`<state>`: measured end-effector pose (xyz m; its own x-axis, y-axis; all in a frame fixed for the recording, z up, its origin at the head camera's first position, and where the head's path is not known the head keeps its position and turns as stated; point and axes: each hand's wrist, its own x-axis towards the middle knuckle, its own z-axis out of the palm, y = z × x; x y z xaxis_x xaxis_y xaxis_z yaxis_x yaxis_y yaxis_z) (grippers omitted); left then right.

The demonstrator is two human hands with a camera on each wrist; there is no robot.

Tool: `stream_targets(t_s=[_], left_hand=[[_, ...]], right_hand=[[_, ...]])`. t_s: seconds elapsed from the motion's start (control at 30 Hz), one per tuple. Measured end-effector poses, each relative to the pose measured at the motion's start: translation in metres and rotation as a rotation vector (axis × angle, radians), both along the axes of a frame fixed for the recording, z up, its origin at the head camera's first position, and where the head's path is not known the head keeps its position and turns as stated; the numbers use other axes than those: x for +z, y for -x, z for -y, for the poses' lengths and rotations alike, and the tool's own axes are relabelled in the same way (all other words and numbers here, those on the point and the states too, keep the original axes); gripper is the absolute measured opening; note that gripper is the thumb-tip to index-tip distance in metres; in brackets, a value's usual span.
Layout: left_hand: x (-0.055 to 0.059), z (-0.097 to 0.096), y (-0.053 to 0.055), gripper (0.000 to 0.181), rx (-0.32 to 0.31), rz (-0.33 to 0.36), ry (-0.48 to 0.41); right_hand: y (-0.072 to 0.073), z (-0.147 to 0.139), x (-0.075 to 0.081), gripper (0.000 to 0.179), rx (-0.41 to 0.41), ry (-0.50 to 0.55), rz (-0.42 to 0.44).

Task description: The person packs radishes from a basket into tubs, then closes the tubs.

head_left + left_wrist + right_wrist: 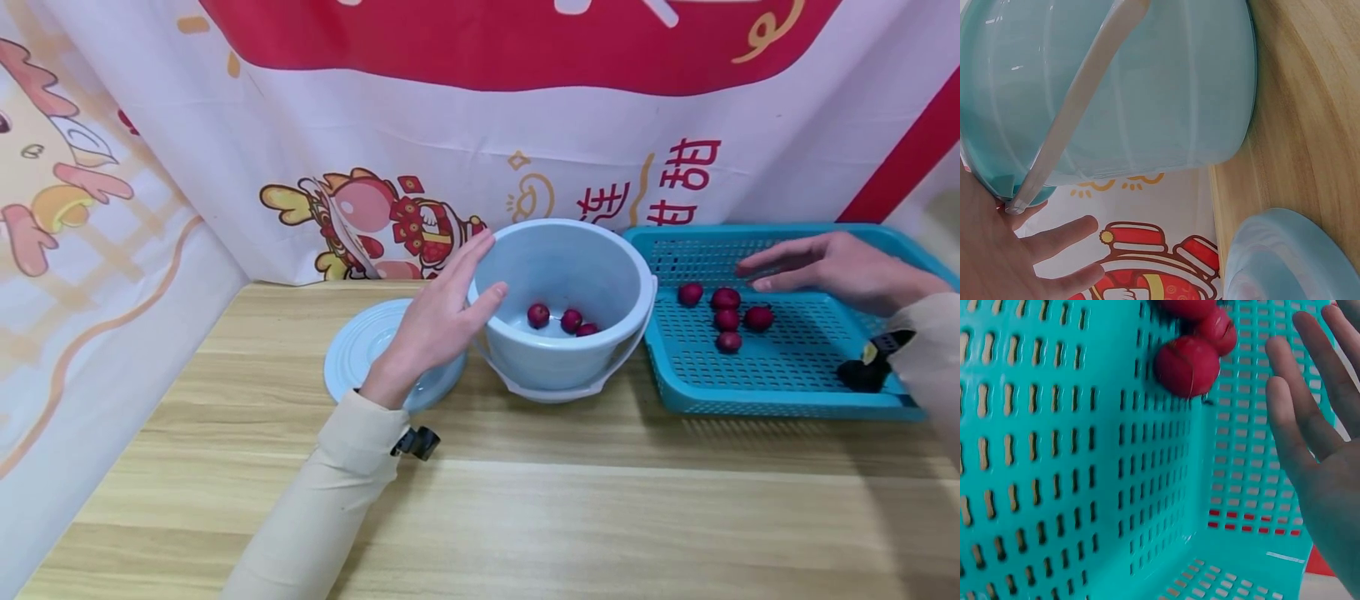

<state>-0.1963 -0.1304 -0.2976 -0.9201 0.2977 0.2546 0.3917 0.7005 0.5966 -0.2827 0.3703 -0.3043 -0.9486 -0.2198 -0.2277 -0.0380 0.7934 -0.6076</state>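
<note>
Right sleeve hides part of the basket; left hand and cuff cover part of the lid. One fruit in the bucket is partly cut off by the near rim; two show whole. Right hand: fingers extended, holding nothing, near five basket fruits. Left fingers straight at the bucket rim, probably touching; contact is unclear.

Bright head view (soft shadows on table); 2 wrist views dimmer.
</note>
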Motion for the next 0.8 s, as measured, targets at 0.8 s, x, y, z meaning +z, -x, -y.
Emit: stream_targets(t_s=[0.8], left_hand=[[-0.001,0.001,0.0,0.073,-0.007,-0.009,-0.01]], right_hand=[[0.015,-0.028,-0.027,0.073,0.007,-0.09,0.208]])
